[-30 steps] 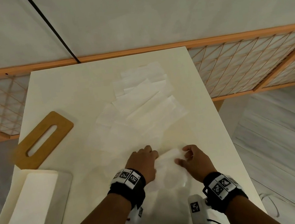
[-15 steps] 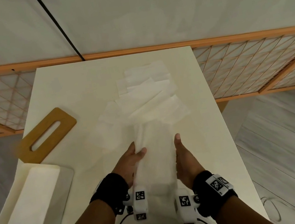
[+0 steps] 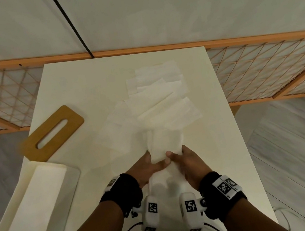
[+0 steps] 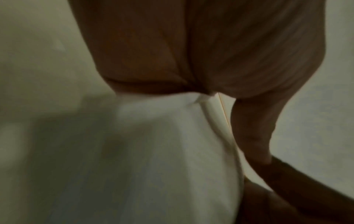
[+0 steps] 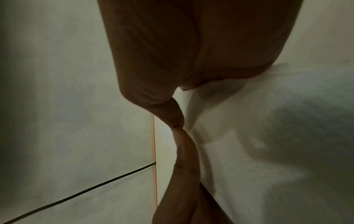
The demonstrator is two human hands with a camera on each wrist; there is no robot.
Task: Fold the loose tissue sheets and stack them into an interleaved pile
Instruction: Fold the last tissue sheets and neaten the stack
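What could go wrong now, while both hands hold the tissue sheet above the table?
The thin white tissue sheet, gripped by the left hand and the right hand, might tear or crease if pulled. It touches the loose pile of white tissue sheets, so lifting it may drag those out of place.

Soft, warm, dim indoor light falls evenly from above in my head view, without glare. My arms cast a faint shadow on the table (image 3: pixel 62 86) toward six o'clock. Straight lines bow at the frame edges, worst at nine and three o'clock. Both wrist views are darker, grainy and smeared by motion: my left hand (image 4: pixel 191 53) and right hand (image 5: pixel 191 53) fill twelve o'clock, out of focus, with murky shadows below.
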